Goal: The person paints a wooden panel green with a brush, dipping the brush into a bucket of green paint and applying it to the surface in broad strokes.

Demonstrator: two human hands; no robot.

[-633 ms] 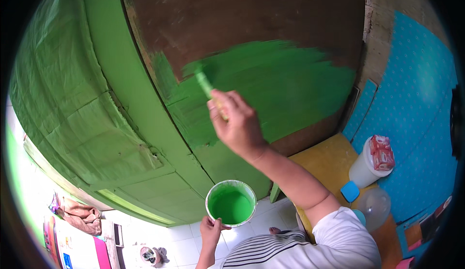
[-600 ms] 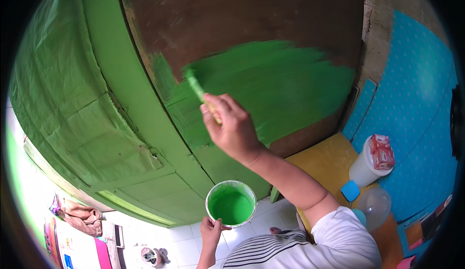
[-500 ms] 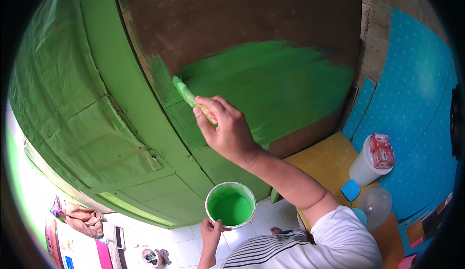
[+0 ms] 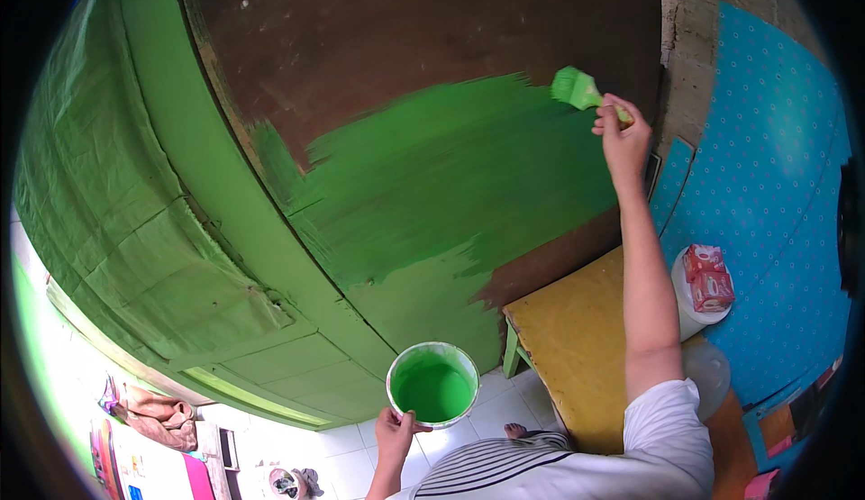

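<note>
My right hand (image 4: 623, 135) is closed round the handle of a paintbrush (image 4: 578, 88), up at the right side of a brown wooden panel (image 4: 432, 22). Green paint coats the bristles, which are at the upper right edge of a wide painted patch (image 4: 450, 167); whether they touch the panel I cannot tell. Low in front of me, my left hand (image 4: 396, 432) grips the rim of a white bucket (image 4: 475, 383) partly filled with green paint (image 4: 434, 392). Above and below the patch, brown surface still shows.
A yellow-topped table (image 4: 577, 338) stands below the panel at right. Red packets (image 4: 709, 279) rest on a white container (image 4: 692, 306) beside a blue patterned sheet (image 4: 766, 167). Green cloth (image 4: 108, 185) hangs at left. White floor tiles (image 4: 347, 464) lie below.
My right hand has carried the brush from the left edge of the painted patch across to its upper right. The left hand and bucket have hardly moved.
</note>
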